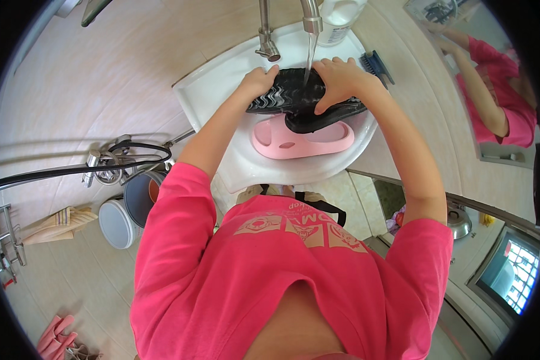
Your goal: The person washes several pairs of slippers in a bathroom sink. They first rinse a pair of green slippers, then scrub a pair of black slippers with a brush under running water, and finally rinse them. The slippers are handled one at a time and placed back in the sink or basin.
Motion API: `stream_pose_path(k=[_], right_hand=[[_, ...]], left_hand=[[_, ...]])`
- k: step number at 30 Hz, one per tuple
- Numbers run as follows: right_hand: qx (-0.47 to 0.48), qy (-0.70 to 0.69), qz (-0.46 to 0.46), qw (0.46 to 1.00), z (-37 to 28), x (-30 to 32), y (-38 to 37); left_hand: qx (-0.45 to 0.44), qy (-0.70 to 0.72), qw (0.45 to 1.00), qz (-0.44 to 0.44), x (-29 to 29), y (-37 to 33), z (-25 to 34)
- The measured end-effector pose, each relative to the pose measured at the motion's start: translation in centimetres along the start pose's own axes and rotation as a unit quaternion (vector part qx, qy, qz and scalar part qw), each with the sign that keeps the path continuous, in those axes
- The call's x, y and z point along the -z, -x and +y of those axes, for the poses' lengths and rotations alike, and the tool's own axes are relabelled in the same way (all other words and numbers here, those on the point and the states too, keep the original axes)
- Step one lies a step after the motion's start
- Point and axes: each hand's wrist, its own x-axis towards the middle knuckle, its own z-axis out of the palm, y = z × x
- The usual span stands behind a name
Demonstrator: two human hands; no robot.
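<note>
Under the running water lies a black slipper (297,90), turned so that its zigzag-treaded sole faces up. My left hand (260,82) is closed on its left end, thumb along the edge. Its right part is in the grip of my right hand (344,83), with the thumb spread across the wet sole and the fingers at the far edge. A pink slipper (300,146) with cut-out openings rests in the white sink (234,157), just nearer to me and partly covered by the black one. Water falls from the tap (312,24) onto the black sole.
A white bottle (340,21) stands behind the sink, and a dark blue brush (377,66) lies at its right rim. A second metal spout (266,36) is left of the tap. Buckets (117,223) stand on the left, below a black hose (72,172). A mirror hangs at right.
</note>
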Motion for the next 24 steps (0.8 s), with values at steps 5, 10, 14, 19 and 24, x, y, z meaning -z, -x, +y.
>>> stream_pose_path(k=[5, 10, 14, 19, 24], right_hand=[[-0.06, 0.064, 0.001, 0.996, -1.5, 4.0, 2.7], [-0.116, 0.054, -0.09, 0.988, 1.2, 4.9, 5.1], [-0.127, -0.056, -0.051, 0.989, 4.0, 3.7, 6.9], [-0.14, -0.085, 0.006, 0.987, 5.9, 3.4, 7.9], [-0.148, -0.011, 0.04, 0.988, 6.6, 2.7, 8.1]], left_hand=[[-0.156, -0.074, 0.985, -0.031, -3.9, -3.4, 1.7], [-0.113, -0.086, 0.979, -0.148, -5.5, 0.3, 10.6], [-0.174, -0.128, 0.959, -0.182, -5.6, -0.3, 12.2], [-0.006, 0.057, 0.988, -0.141, -4.1, -1.6, 10.0], [0.071, 0.31, 0.927, -0.197, -5.1, 0.8, 7.3]])
